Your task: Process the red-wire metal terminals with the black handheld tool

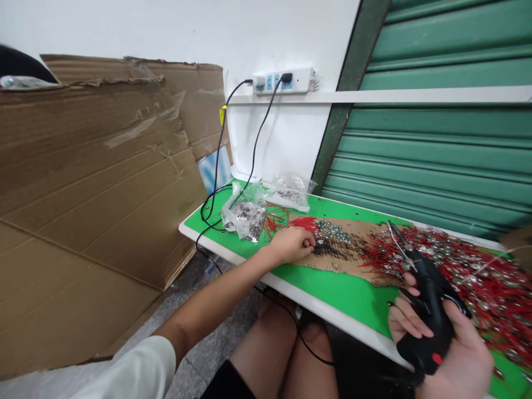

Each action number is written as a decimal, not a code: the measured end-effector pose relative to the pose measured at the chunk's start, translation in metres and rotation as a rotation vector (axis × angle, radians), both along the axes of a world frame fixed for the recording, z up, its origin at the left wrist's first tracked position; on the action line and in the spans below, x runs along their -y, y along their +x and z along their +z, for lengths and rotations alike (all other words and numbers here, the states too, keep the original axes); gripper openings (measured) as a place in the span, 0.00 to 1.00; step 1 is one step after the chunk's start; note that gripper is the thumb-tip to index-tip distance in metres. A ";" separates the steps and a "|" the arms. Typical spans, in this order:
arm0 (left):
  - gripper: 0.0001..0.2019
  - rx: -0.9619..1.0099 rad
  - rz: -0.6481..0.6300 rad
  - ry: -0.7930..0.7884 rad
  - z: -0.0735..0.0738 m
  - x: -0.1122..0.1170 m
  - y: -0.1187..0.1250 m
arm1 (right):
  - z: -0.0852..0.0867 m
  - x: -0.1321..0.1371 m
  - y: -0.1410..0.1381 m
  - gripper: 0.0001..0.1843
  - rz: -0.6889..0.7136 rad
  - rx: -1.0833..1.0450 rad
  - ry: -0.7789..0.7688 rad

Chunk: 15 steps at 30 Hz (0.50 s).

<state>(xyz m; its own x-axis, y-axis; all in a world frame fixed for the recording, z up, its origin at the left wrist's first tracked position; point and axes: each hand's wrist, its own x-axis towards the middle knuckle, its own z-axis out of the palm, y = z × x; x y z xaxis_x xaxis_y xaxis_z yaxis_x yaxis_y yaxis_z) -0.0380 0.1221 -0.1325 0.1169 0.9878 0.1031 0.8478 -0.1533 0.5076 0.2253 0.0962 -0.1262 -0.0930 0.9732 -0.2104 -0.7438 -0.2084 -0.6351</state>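
Gripping a black tool [428, 310] tight in the right hand [453, 349]. Left hand [293, 244] curled loosely, fingertips pinching at small metal parts [332, 233] on the cardboard strip [344, 257].

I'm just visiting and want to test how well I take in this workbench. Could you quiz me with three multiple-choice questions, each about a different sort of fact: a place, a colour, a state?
1. Where is the left hand?
A. on the cardboard strip among the small metal parts
B. on the power strip
C. inside a plastic bag

2. What colour is the table top?
A. blue
B. green
C. grey

3. What is the right hand doing?
A. lying open and flat
B. holding a black tool
C. pulling a cable

Answers:
1 A: its fingers touch the metal parts on the cardboard strip.
2 B: bright green shows around the cardboard.
3 B: its fingers wrap around the black tool, whose metal tip points at the red wires.
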 end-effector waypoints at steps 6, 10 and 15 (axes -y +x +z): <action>0.15 -0.123 0.157 0.151 -0.001 -0.011 -0.010 | 0.002 0.000 -0.002 0.21 -0.002 -0.006 -0.005; 0.10 -0.165 0.187 0.116 -0.001 -0.020 -0.018 | 0.002 -0.001 -0.003 0.24 -0.013 0.037 -0.024; 0.09 -0.134 0.183 0.150 -0.003 -0.023 -0.018 | 0.003 -0.001 -0.004 0.24 0.011 0.077 -0.014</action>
<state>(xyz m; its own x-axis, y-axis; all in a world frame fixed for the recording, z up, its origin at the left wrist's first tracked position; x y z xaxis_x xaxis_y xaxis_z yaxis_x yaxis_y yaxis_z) -0.0563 0.1453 -0.1360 -0.0394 0.9686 0.2454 0.9265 -0.0566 0.3720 0.2216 0.0969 -0.1228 -0.0864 0.9691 -0.2310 -0.6901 -0.2255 -0.6877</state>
